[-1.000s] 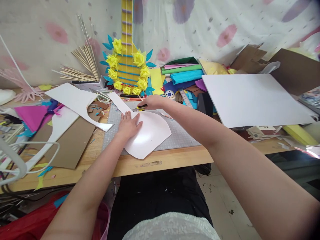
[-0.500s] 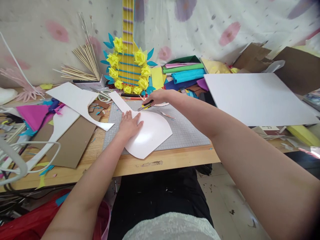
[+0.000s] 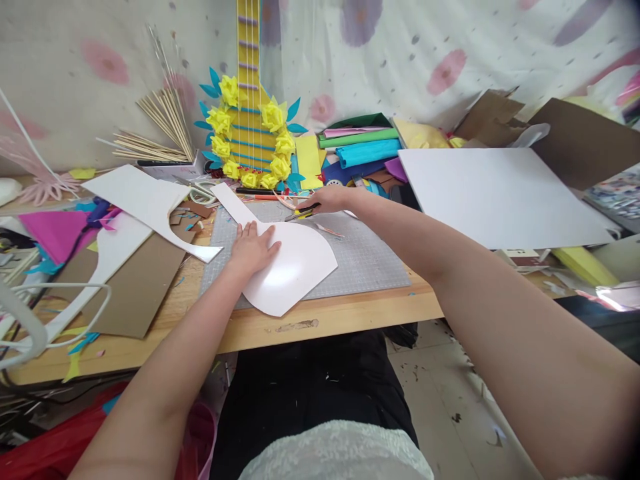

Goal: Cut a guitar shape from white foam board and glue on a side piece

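Left hand [image 3: 254, 250] lies palm-down, fingers spread, on the white board cutout [image 3: 300, 263], which rests on the gray cutting mat [image 3: 373, 260] and extends past its front edge over the wooden table [image 3: 360, 312]. Right hand [image 3: 331, 199] grips a utility knife [image 3: 304, 212], blade near the cutout's upper curved edge.

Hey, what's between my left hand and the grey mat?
In the head view, the white cutout lies there: your left hand is spread on it, and the grey mat is underneath.
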`<state>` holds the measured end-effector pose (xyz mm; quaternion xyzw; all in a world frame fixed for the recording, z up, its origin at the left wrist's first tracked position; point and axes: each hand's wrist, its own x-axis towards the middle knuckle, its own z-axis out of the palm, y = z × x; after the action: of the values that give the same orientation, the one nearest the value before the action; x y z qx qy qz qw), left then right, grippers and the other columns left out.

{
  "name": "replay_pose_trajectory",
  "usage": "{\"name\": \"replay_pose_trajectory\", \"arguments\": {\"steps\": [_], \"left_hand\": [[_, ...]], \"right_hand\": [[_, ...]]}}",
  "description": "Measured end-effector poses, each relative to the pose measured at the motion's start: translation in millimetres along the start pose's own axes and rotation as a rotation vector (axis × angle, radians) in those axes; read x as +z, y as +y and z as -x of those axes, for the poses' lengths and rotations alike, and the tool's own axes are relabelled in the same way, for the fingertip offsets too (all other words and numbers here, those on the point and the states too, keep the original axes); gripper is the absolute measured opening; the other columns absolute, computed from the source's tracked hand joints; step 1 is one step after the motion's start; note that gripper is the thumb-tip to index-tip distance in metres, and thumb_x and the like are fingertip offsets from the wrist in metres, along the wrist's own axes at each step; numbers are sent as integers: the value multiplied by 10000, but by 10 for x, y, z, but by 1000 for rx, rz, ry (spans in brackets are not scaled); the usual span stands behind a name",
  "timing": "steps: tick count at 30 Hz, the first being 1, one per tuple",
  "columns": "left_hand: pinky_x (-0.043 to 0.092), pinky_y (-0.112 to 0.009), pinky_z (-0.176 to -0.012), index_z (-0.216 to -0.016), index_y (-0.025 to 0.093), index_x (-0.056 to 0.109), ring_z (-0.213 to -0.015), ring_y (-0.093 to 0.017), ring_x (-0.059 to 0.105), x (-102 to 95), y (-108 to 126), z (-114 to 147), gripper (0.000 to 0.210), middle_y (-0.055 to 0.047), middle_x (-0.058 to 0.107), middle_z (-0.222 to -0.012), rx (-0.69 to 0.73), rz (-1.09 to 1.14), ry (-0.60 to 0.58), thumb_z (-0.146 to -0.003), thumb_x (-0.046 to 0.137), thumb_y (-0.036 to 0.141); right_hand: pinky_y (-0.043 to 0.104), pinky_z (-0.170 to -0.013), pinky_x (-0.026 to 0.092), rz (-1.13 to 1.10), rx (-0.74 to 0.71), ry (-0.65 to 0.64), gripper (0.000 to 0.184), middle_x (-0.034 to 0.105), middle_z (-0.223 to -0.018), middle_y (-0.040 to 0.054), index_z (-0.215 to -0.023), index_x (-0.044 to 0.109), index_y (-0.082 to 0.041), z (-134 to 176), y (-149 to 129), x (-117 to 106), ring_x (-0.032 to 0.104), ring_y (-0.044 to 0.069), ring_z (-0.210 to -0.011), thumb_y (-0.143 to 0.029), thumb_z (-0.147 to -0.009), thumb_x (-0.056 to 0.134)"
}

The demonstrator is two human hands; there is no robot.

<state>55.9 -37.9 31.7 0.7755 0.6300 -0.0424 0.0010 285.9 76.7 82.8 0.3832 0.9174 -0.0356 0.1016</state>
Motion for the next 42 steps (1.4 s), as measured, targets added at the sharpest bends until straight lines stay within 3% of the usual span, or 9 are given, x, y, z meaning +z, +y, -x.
{"name": "replay_pose_trajectory", "arguments": {"steps": [3, 9, 12, 15, 21, 27, 31, 36, 42], "left_hand": [[138, -494, -1126, -1418, 253, 386, -1377, -334, 280, 26, -23, -1, 580, -150, 357, -1468, 9, 14, 35, -908, 292, 511], [111, -490, -1143, -1298, 167, 517, -1334, -332, 336, 47, -121, -117, 605, -178, 435, -1376, 30, 135, 175, -818, 472, 533], [125, -472, -1151, -1263, 158, 530, -1305, -271, 392, 14, -234, -276, 468, -138, 482, -1361, 40, 248, 236, -861, 409, 365], [169, -476, -1139, -1241, 184, 550, -1232, -230, 482, -23, -380, -430, 449, -92, 571, -1289, 62, 287, 182, -881, 283, 208], [118, -506, -1146, -1289, 166, 503, -1300, -240, 416, 59, -499, -531, 445, -101, 512, -1367, 232, 198, 157, -901, 329, 299], [148, -490, -1146, -1288, 126, 489, -1208, -255, 488, 133, -412, -499, 456, -140, 575, -1228, 307, 120, 309, -880, 369, 290], [162, -518, -1137, -1297, 158, 473, -1223, -266, 457, -83, -394, -479, 453, -130, 557, -1214, 358, 110, 417, -870, 397, 290], [176, -548, -1127, -1318, 179, 446, -1207, -272, 457, -494, -359, -483, 479, -121, 548, -1188, 430, 201, 540, -858, 465, 315], [283, -459, -1103, -1245, 230, 490, -1247, -242, 428, -621, -447, -446, 388, -108, 519, -1247, 199, 557, 954, -880, 480, 360]], "right_hand": [[210, -699, 358, -47, 21, 7, 487, 651, -1204, -40, -1318, 509, -401, 177, 61, 49, 614, 149, -926, -298, -843, 539], [269, -771, 399, -191, 277, 58, 519, 601, -1274, 14, -1398, 418, -368, 563, 97, 241, 591, 217, -1012, -337, -882, 460], [339, -820, 410, -172, 390, 110, 561, 547, -1317, 83, -1462, 298, -340, 673, 37, 390, 542, 271, -1096, -305, -908, 377], [408, -818, 413, -95, 474, 119, 563, 529, -1264, 150, -1473, 270, -338, 701, -65, 515, 497, 324, -1134, -274, -916, 328], [451, -848, 400, -136, 548, 230, 531, 535, -1185, 149, -1436, 364, -337, 661, -164, 651, 477, 336, -1115, -314, -905, 381], [478, -945, 367, -268, 532, 377, 441, 564, -1177, 146, -1292, 578, -261, 672, -200, 664, 466, 328, -1149, -360, -870, 494], [440, -971, 377, -694, 427, 538, 398, 619, -1166, 111, -1167, 665, -214, 616, -316, 574, 514, 276, -1118, -415, -869, 493], [350, -796, 482, -1469, 273, 429, 377, 675, -978, 44, -1063, 631, -201, 455, -478, 475, 608, 179, -867, -355, -719, 650], [262, -661, 460, -1716, 320, 756, 312, 615, -777, -29, -924, 521, -214, 394, -415, 537, 564, 111, -674, -296, -655, 658]]}}
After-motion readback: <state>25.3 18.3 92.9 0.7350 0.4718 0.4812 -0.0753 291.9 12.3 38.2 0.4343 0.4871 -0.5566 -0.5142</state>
